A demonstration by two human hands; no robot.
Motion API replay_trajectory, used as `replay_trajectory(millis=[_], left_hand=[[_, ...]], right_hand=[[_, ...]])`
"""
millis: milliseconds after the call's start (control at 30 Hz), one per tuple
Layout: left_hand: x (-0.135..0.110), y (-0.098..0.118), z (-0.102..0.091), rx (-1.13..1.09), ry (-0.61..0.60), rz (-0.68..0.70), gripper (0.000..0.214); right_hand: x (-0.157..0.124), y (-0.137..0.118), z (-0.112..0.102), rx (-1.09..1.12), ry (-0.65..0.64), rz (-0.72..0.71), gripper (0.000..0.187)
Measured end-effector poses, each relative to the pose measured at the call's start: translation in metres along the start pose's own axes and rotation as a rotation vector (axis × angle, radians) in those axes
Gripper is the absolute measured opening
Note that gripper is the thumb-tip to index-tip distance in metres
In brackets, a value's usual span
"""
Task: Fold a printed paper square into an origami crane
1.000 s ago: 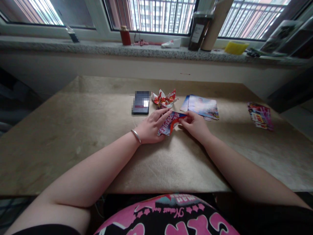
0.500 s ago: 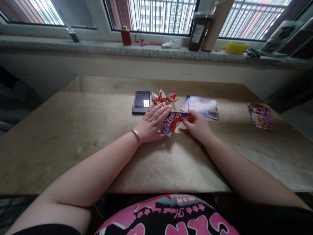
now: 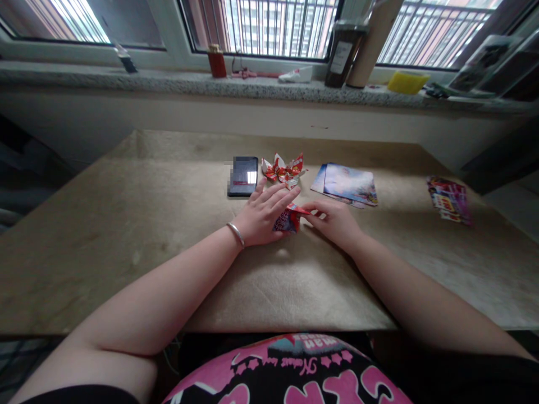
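A small sheet of printed paper point(image 3: 287, 221), purple and red with white lettering, lies folded on the table in front of me. My left hand point(image 3: 267, 216) is laid flat over its left part with the fingers stretched out, hiding much of it. At the paper's right corner, my right hand point(image 3: 330, 220) pinches a red flap between thumb and fingertips. Just beyond my left fingers sits a folded red-and-white paper piece point(image 3: 283, 170) with several pointed petals. A dark phone point(image 3: 244, 177) rests to the left of that piece.
Several printed sheets point(image 3: 350, 184) lie stacked beyond my right hand. Farther right is a fanned pile of colourful printed strips point(image 3: 450, 201). Along the back, the stone windowsill point(image 3: 168, 83) carries a red bottle point(image 3: 217, 62), a dark jar point(image 3: 342, 56) and a yellow item point(image 3: 407, 82).
My right hand has drawn the paper's right corner toward me and to the left, turning its red side up. The left hand stays nearly in place.
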State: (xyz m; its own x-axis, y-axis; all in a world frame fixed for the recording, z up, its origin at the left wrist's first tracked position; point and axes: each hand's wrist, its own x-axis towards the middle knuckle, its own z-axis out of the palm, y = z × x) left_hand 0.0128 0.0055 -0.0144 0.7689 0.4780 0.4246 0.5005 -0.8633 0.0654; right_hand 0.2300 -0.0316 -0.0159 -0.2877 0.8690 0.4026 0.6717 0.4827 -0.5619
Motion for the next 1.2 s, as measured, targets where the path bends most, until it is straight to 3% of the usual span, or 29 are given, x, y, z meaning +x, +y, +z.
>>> replay_trajectory(millis=[167,400,533,733,1067,1200], left_hand=[[0.002,0.001,-0.001,0.003,0.072,0.019,0.079],[0.003,0.0,0.0,0.025,0.169,0.023,0.045],[0.004,-0.001,0.0,-0.01,0.242,0.008,0.034],[0.004,-0.002,0.002,-0.142,0.354,-0.001,0.031],[0.006,0.002,0.0,-0.225,0.384,0.044,0.03],[0.007,0.004,-0.001,-0.169,0.462,0.038,0.027]], right_hand=[[0.0,-0.001,-0.002,-0.049,0.094,-0.156,0.014],[-0.001,-0.008,-0.004,-0.072,0.168,-0.282,0.014],[-0.001,-0.009,-0.003,-0.021,0.201,-0.262,0.015],[0.0,-0.007,0.0,0.014,0.181,-0.257,0.031],[0.001,-0.012,0.004,0.072,0.261,-0.216,0.013],[0.0,-0.015,0.004,0.079,0.261,-0.198,0.014]])
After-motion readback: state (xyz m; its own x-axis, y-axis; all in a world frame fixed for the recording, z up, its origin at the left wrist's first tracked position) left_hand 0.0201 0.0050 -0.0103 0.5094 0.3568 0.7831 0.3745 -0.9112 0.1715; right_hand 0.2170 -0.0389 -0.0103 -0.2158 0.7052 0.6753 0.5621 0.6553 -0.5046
